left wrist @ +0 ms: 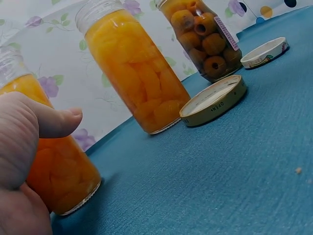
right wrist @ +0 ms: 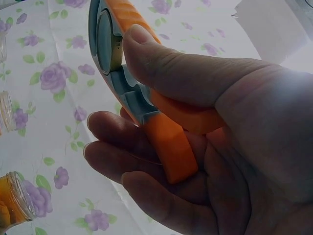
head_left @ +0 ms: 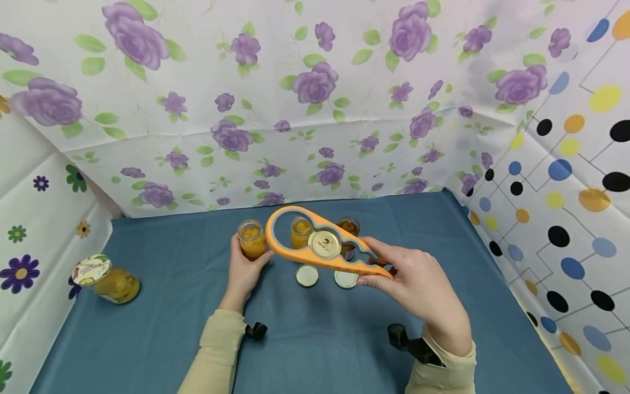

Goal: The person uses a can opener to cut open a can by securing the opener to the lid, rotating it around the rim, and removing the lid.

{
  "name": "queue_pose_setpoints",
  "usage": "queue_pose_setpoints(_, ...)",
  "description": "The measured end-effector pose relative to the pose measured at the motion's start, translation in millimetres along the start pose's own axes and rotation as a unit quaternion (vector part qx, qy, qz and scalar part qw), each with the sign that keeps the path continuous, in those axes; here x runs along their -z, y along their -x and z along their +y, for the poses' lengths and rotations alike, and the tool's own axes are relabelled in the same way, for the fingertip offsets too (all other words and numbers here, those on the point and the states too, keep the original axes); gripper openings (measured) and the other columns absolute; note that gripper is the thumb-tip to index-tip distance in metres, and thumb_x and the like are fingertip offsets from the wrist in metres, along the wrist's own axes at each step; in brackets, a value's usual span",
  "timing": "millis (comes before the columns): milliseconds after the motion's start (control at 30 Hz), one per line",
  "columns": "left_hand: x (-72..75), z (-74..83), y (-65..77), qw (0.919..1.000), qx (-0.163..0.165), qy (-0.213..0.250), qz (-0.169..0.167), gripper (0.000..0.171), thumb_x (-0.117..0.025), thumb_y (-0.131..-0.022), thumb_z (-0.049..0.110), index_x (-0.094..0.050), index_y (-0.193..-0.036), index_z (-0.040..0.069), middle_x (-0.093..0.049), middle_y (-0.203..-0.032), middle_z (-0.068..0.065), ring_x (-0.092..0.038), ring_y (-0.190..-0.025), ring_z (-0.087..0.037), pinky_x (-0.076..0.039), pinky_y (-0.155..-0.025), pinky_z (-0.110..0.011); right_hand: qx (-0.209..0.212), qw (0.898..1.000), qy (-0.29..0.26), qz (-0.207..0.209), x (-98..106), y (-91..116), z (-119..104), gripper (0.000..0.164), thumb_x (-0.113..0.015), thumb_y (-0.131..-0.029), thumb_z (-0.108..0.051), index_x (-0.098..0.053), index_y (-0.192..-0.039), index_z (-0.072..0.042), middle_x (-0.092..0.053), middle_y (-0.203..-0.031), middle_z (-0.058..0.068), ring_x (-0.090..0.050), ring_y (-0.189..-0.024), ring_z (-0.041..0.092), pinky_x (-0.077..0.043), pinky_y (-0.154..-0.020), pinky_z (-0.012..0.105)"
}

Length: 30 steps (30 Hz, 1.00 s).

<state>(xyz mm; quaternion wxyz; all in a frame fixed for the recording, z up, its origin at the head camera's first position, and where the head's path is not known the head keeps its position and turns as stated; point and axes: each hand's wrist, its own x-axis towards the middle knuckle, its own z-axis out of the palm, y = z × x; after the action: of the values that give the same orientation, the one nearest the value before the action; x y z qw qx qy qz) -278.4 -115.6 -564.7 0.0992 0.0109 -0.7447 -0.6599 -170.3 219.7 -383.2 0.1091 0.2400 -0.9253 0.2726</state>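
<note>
Mid-table, 3 jars [head_left: 298,237] look uncapped: L hand [head_left: 247,269] grips the left jar [head_left: 253,242], R hand [head_left: 418,278] holds the opener [head_left: 344,266] w/ 1 lid [head_left: 324,244] in it. 2 loose lids [head_left: 307,276] lie nearer. Capped jar [head_left: 117,285] at left prob. still to do.

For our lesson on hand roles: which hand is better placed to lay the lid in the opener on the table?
Probably the right hand: it grips the orange opener with the lid inside, while the left hand holds an open jar.
</note>
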Motion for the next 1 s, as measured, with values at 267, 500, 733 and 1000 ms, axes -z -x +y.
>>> queue_pose_setpoints(267,2.3,-2.3,-0.6,0.9997,-0.007,0.022,0.004,0.092,-0.082,-0.080,0.005,-0.027,-0.150,0.024,-0.044,-0.138,-0.010,-0.046,-0.121,-0.025,-0.039,-0.104,-0.052,0.004,1.000,0.000,0.000,-0.6,-0.5,0.0,0.067,-0.071,-0.083,-0.056,-0.050,-0.143,-0.038,-0.065,-0.090,-0.019,-0.042,-0.047,0.000,-0.038,-0.040,0.024)
queue_pose_setpoints(500,5.9,18.7,4.6,0.9997,-0.002,0.025,-0.005,0.098,-0.081,-0.081,0.003,-0.019,-0.155,0.018,-0.042,-0.143,-0.015,-0.044,-0.124,-0.028,-0.039,-0.103,-0.052,0.005,1.000,0.002,0.001,-1.1,-0.3,0.2,0.067,-0.071,-0.083,-0.056,-0.050,-0.143,-0.038,-0.065,-0.089,-0.019,-0.042,-0.048,0.000,-0.038,-0.041,0.024)
queue_pose_setpoints(733,9.5,23.2,3.5,0.9980,-0.041,0.048,-0.007,0.099,-0.082,-0.081,0.010,-0.019,-0.156,0.024,-0.033,-0.151,-0.009,-0.041,-0.129,-0.024,-0.036,-0.107,-0.053,0.002,1.000,0.001,0.000,0.0,0.8,-0.5,0.067,-0.071,-0.082,-0.056,-0.050,-0.143,-0.038,-0.065,-0.089,-0.019,-0.044,-0.049,0.000,-0.039,-0.041,0.024)
queue_pose_setpoints(1000,16.1,51.4,7.5,0.9930,-0.089,0.078,0.004,0.092,-0.078,-0.084,0.002,-0.020,-0.155,0.006,-0.037,-0.144,-0.016,-0.036,-0.134,-0.027,-0.023,-0.115,-0.055,0.000,1.000,0.003,0.001,0.0,0.4,-0.1,0.068,-0.072,-0.082,-0.057,-0.050,-0.143,-0.037,-0.066,-0.091,-0.018,-0.044,-0.049,-0.001,-0.040,-0.041,0.024)
